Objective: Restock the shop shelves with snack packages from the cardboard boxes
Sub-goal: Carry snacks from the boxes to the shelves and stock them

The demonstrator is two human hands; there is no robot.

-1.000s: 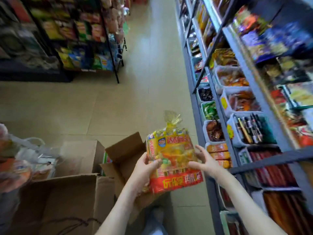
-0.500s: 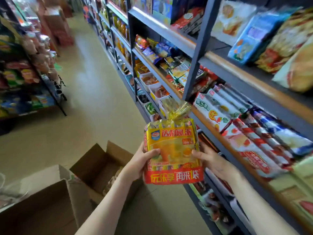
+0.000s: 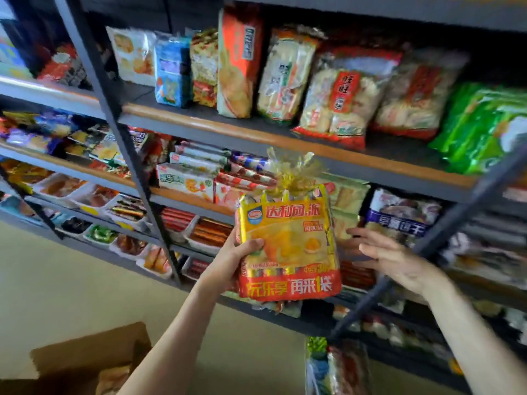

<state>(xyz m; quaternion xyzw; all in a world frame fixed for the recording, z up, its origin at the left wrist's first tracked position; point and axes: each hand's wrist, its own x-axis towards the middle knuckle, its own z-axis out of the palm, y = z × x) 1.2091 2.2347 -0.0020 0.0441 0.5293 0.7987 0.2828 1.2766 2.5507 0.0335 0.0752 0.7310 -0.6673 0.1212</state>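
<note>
Down at the bottom left is the corner of a cardboard box (image 3: 85, 357). The picture edge cuts it off, so I cannot tell how many snacks are inside it or how much of the job is left.

A bit higher, the left hand (image 3: 236, 258) holds one yellow and red snack pack (image 3: 288, 246) up in the air. The thumb presses on the front. The other fingers go round behind the pack, where they are hidden. The pack is upright in front of the middle shelf (image 3: 182, 192), but it is not on any shelf yet. So this pack is out of the box, and putting it away is not done.

The right hand (image 3: 393, 258) is just beside the pack and does not touch it. Its fingers (image 3: 360, 233) are straight and a little spread. They reach toward the bags on the shelf. Maybe it will make room there, but that is a guess.

Behind the hands, the shelves look full of bags. A blue and white bag (image 3: 399, 215) sits near the right hand. The pack hides the spot right behind it, so I cannot see if there is a gap. The top shelf (image 3: 256, 135) holds big bags. The far sides and the low shelves are too blurry to make out.
</note>
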